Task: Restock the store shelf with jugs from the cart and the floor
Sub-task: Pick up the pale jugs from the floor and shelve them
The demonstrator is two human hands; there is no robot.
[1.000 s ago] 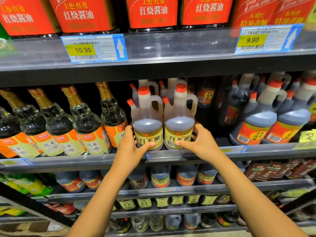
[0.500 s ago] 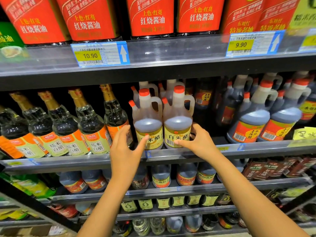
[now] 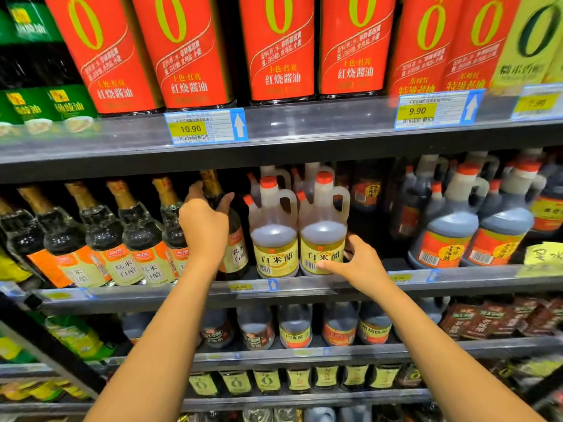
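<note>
Two clear jugs of white vinegar with red caps and yellow labels stand side by side at the front of the middle shelf (image 3: 304, 286). My right hand (image 3: 361, 264) holds the right jug (image 3: 323, 229) low down, with the thumb on its label and the fingers round its right side. No hand touches the left jug (image 3: 274, 236). My left hand (image 3: 204, 223) is up at the tall gold-topped glass bottle (image 3: 237, 254) just left of the jugs. Its fingers and thumb wrap round the bottle's shoulder. More jugs stand behind the front two.
A row of leaning glass bottles (image 3: 137, 239) fills the shelf to the left. Dark vinegar jugs (image 3: 451, 236) stand to the right, with a dark gap between them and the clear jugs. Red soy sauce containers (image 3: 280, 47) line the shelf above. Smaller bottles fill the shelves below.
My left hand left the left jug's label and rose up and left onto the glass bottle. My right hand stayed on the right jug. The camera tilted upward.
</note>
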